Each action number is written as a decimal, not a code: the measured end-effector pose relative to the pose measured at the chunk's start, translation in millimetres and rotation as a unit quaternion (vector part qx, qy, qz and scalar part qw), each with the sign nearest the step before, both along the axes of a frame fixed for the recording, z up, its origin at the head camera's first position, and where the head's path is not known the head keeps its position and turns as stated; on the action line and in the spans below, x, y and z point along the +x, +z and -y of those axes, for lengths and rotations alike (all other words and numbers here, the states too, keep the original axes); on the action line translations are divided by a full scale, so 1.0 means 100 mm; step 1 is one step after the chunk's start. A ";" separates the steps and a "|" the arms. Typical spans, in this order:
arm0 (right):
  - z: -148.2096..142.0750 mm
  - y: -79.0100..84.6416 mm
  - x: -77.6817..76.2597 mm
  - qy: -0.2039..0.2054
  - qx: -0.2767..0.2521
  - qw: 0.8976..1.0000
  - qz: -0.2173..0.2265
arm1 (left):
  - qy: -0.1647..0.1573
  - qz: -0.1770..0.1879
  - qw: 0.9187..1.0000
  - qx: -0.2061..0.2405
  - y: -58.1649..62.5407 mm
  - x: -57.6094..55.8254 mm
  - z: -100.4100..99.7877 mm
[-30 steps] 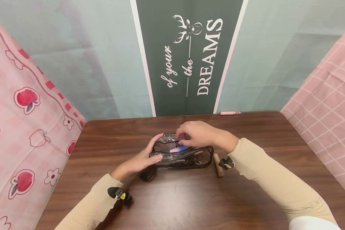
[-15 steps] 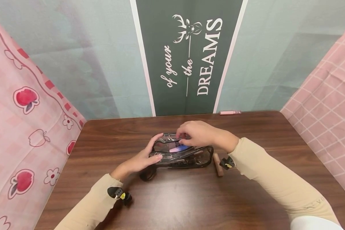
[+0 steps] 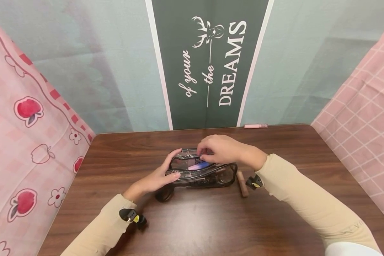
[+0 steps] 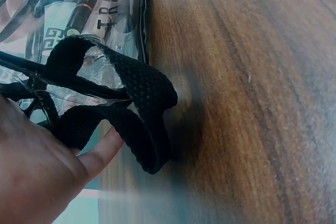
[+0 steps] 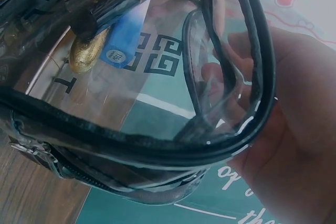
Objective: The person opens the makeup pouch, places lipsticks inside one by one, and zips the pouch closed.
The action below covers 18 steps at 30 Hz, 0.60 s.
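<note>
A clear zip pouch point(image 3: 222, 177) with black piping lies on the table, its top unzipped. My left hand point(image 3: 158, 178) grips its left end, thumb on the near panel and fingers at the far side. My right hand point(image 3: 222, 149) bends over the far rim, its fingers curled at the pouch wall; in the right wrist view they show partly through the plastic. Inside lies a pink-and-blue tube point(image 3: 198, 166). The right wrist view shows its blue end point(image 5: 126, 38) beside a gold-ended item point(image 5: 86, 53). A black strap loop point(image 4: 147, 87) hangs near my left thumb.
A tan cylindrical tube point(image 3: 242, 184) lies on the wooden table point(image 3: 192, 220) just right of the pouch. At the back edge is a pink lip-gloss-like tube point(image 3: 255, 126). Fabric hangings point(image 3: 364, 106) stand around the table.
Both hands keep their places on the pouch. The right hand has shifted very slightly to the right.
</note>
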State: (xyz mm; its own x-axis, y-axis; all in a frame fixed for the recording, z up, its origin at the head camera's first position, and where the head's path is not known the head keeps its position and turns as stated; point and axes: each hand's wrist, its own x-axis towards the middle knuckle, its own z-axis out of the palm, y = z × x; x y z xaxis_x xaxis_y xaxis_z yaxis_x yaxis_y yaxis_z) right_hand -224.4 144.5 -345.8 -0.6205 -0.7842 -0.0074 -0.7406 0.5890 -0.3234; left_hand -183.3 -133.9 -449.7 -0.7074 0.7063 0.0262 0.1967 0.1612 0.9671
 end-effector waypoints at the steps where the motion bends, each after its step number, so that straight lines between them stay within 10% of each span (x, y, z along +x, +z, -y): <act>1: 0.00 0.00 0.00 0.001 -0.002 1.000 0.000 | -0.001 0.002 1.000 0.000 0.00 0.00 0.00; 18: -0.30 0.07 -0.03 -0.021 -0.071 0.997 -0.011 | 0.008 -0.033 0.999 -0.027 0.03 0.03 0.02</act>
